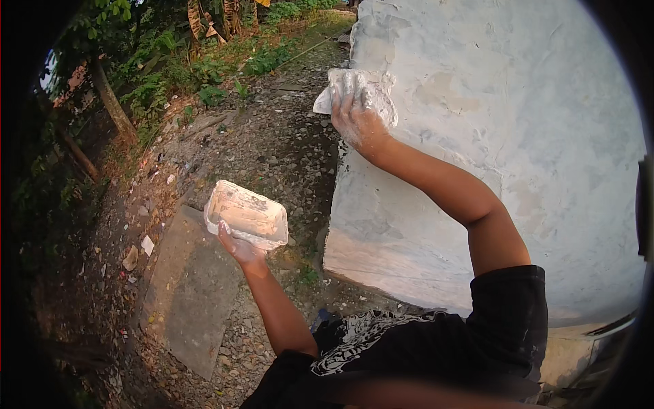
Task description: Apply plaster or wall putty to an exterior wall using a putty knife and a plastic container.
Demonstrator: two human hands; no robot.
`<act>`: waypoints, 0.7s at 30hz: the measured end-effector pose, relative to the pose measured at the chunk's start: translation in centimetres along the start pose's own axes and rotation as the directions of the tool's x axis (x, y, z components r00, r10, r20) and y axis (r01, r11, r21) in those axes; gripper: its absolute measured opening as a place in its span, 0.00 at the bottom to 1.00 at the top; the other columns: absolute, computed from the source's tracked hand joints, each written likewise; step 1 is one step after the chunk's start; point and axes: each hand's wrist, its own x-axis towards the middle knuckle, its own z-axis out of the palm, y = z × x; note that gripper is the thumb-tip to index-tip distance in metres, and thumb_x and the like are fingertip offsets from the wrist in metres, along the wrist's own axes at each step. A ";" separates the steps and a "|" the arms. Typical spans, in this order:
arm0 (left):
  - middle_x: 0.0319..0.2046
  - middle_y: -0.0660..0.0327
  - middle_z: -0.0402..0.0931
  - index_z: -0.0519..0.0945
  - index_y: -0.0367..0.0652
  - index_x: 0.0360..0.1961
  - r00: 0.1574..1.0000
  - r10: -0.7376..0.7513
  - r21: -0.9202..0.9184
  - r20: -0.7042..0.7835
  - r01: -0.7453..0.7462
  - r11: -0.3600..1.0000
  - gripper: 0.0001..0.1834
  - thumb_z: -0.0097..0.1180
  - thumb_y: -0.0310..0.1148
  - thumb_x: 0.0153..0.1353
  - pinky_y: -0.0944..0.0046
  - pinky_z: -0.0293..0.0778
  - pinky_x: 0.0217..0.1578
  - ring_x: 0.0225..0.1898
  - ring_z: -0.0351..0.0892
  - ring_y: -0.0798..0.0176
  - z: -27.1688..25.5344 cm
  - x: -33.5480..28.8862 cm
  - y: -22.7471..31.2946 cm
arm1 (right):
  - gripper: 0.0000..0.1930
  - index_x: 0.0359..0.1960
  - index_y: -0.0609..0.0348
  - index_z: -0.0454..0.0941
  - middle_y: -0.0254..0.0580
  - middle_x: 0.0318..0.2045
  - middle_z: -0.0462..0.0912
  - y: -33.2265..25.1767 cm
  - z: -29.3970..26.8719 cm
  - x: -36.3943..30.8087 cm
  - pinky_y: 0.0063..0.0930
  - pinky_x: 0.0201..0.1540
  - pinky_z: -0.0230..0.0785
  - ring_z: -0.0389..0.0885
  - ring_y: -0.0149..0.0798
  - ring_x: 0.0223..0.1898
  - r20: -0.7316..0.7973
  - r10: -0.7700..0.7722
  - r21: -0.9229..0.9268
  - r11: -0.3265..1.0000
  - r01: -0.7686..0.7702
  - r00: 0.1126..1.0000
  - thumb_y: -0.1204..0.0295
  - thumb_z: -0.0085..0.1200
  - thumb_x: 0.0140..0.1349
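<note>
My right hand [355, 117], smeared with white paste, presses a white-coated flat tool or pad [377, 92] against the pale plastered wall [518, 136] near its left edge. My left hand [238, 247] grips a clear rectangular plastic tub [246, 215] smeared with white paste, held out over the ground to the left of the wall. The tub tilts with its open side facing me.
A grey concrete slab [191, 293] lies on gravel ground below the tub. Scattered stones and litter cover the dirt path [272, 136]. Green plants and tree trunks [112, 102] line the far left. The wall's lower band [381, 259] is bare and lighter.
</note>
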 end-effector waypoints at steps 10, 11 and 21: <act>0.67 0.54 0.61 0.59 0.46 0.70 0.998 -0.010 0.008 0.055 0.009 1.000 0.37 0.47 0.53 0.64 0.42 0.65 0.62 0.65 0.64 0.47 0.7 -0.5 0.2 | 0.12 0.43 0.66 0.78 0.48 0.30 0.84 -10.2 -6.0 -2.3 0.46 0.33 0.76 0.85 0.53 0.32 0.629 0.055 0.734 0.286 -0.616 0.775 0.71 0.52 0.61; 0.67 0.54 0.61 0.59 0.46 0.70 0.999 -0.047 -0.022 0.017 0.047 0.999 0.37 0.47 0.53 0.64 0.42 0.64 0.62 0.65 0.63 0.47 0.8 -0.7 0.3 | 0.12 0.43 0.66 0.78 0.48 0.30 0.84 -9.0 -7.1 -2.6 0.46 0.33 0.76 0.85 0.53 0.32 0.626 0.036 0.741 0.282 -0.609 0.779 0.71 0.52 0.61; 0.66 0.51 0.62 0.58 0.41 0.70 0.968 -0.119 0.005 0.220 0.121 0.993 0.38 0.42 0.53 0.64 0.44 0.62 0.64 0.66 0.63 0.46 5.6 -1.1 -4.2 | 0.15 0.52 0.68 0.75 0.42 0.44 0.83 -3.8 -10.5 -7.8 0.28 0.48 0.74 0.82 0.32 0.42 0.912 0.272 0.323 -0.938 -0.127 0.307 0.71 0.56 0.67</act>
